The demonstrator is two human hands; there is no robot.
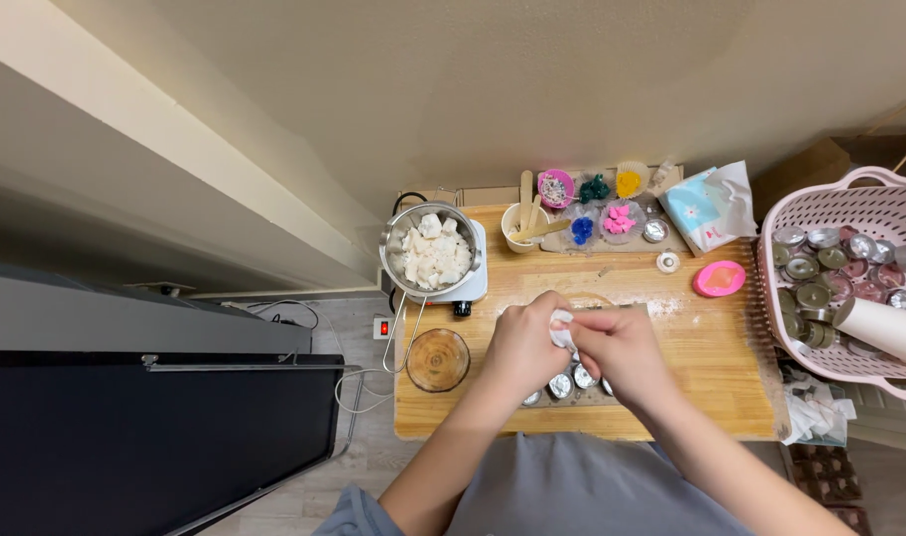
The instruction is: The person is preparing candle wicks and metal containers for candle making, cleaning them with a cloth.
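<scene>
Squarely over the middle of a small wooden table (711,342), a person's two hands meet above a row of small metal tealight cups (570,383). The left hand (520,349) and right hand (622,349) pinch a small white scrap (561,328), perhaps a wick tab or a bit of tissue, held at the fingertips of both, so neither hand is the nearer. Both sets of fingers are closed narrowly on it. The scrap sits just above and slightly behind the cups, which run left to right along the table's near edge; its own long axis is too small to tell.

At the far right stands a pink plastic basket (875,194), filled with more metal cups and a white cylinder lying on its side. Behind the hands at the left, a steel pot of white wax chunks (431,250) rests on a small white electric hob (473,283). Near it, on the table's left edge, sits an amber glass bowl (437,359). A white-and-blue soft packet (711,205) lies at the back right, its print unreadable. Along the back, a pale cup of wooden sticks (523,226) stands beside small dishes of coloured pieces (600,223) in pink, blue, green and yellow. A round pink disc (719,279) lies just beside the basket.
</scene>
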